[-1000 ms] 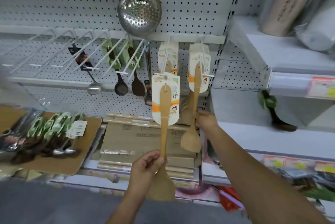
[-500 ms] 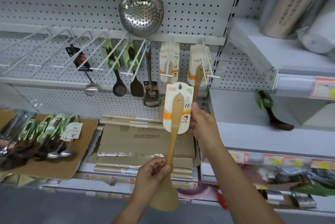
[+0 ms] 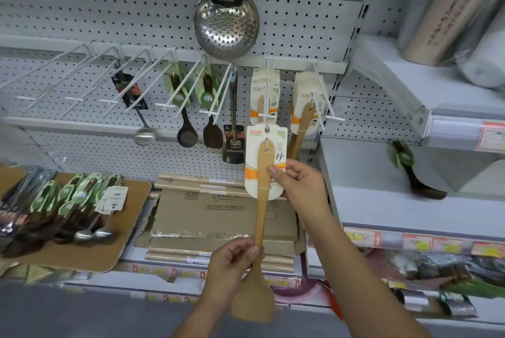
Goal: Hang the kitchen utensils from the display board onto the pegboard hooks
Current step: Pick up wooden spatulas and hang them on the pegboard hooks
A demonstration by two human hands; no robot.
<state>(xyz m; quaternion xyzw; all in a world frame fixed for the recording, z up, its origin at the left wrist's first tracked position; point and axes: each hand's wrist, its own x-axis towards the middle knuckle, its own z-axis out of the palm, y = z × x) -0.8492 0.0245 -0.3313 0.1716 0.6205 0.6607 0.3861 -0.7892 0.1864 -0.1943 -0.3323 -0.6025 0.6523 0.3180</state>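
Head: hands grip spatula (carded).

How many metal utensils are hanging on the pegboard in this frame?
3: a perforated skimmer at the top, a ladle lower left, and a turner just right of the dark wooden spatula. More could hang hidden behind these.
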